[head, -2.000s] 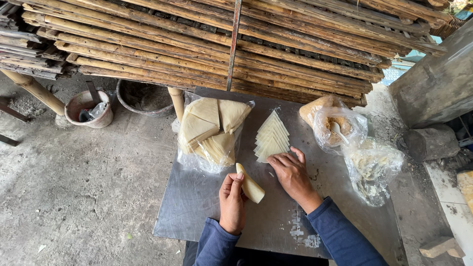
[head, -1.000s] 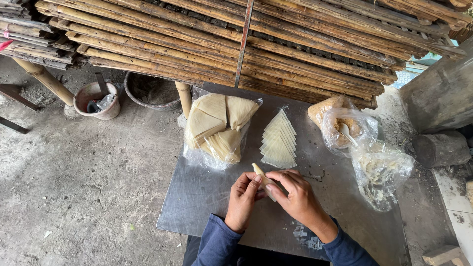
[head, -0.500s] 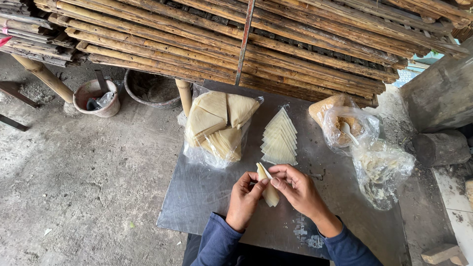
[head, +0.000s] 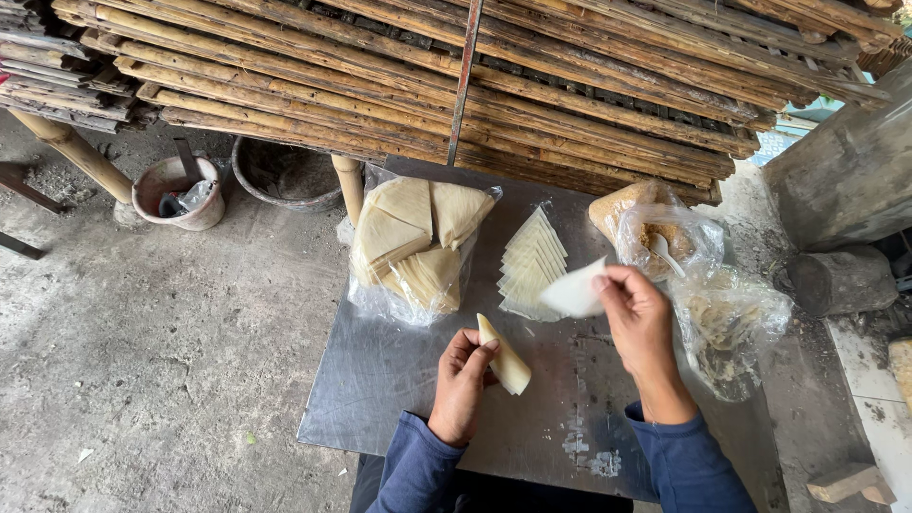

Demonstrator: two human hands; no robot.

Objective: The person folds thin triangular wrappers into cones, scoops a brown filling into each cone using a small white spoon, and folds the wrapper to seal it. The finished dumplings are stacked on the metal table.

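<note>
Fingers (head: 475, 353) of the left hand (head: 463, 385) curl around a folded pastry cone (head: 503, 355), pinching it so its point stands up and tilts to the far left, just above the metal worktop (head: 380, 380). Fingers of the right hand (head: 638, 318) press together on one thin pale wrapper sheet (head: 575, 291), lifted clear of the fanned stack of cut wrappers (head: 532, 261) that lies just to its left. Further left, a clear bag of large folded wrappers (head: 413, 242) sits touching the far edge of the worktop. On the right are an open plastic bag of brownish filling (head: 665, 237) with a spoon (head: 662, 251) in it, and nearer, a crumpled bag (head: 731, 323) with scraps. Beyond, bamboo poles (head: 427, 66) form a rack, with a bucket (head: 179, 190) and a basin (head: 285, 171) on the concrete floor at far left. As a judgement, one piece looks shaped, while the wrapper stack remains tall and no heap of finished pieces shows, so most of the work appears left.
</note>
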